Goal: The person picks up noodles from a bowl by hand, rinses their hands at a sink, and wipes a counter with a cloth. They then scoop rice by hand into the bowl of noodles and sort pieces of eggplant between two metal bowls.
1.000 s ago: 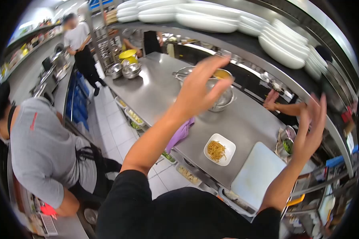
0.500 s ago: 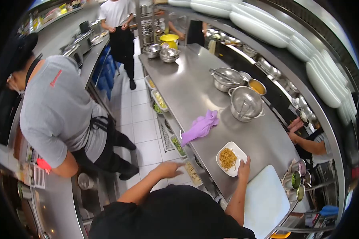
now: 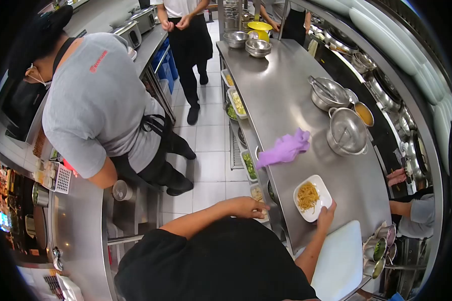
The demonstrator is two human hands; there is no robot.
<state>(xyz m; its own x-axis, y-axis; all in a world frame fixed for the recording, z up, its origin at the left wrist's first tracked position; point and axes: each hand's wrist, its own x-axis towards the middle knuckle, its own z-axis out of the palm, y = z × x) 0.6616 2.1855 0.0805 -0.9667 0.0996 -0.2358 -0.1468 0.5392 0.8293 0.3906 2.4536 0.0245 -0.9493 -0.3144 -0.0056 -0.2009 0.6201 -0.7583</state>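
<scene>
My right hand (image 3: 327, 215) grips the near right edge of a white square plate (image 3: 324, 189), thumb over the rim. Yellow-brown noodles (image 3: 307, 196) lie in a small heap on the plate. Left of the counter, my left hand (image 3: 245, 206) is at a container of pale food pieces (image 3: 256, 192) below the counter edge. Its fingers are curled together and point down; what is in them, if anything, is hidden. A purple cloth (image 3: 286, 149) lies crumpled on the counter beyond the plate.
A white cutting board (image 3: 338, 266) lies right of my body on the steel counter (image 3: 266, 95). Metal bowls (image 3: 346, 133) and an orange-filled pot (image 3: 364, 114) stand along its right side. A co-worker in grey (image 3: 100, 95) bends at the left; another person (image 3: 188, 45) stands in the aisle.
My left hand has moved right to the container by the counter edge, its fingers now curled. The view has swung left, and the person in the aisle has come closer.
</scene>
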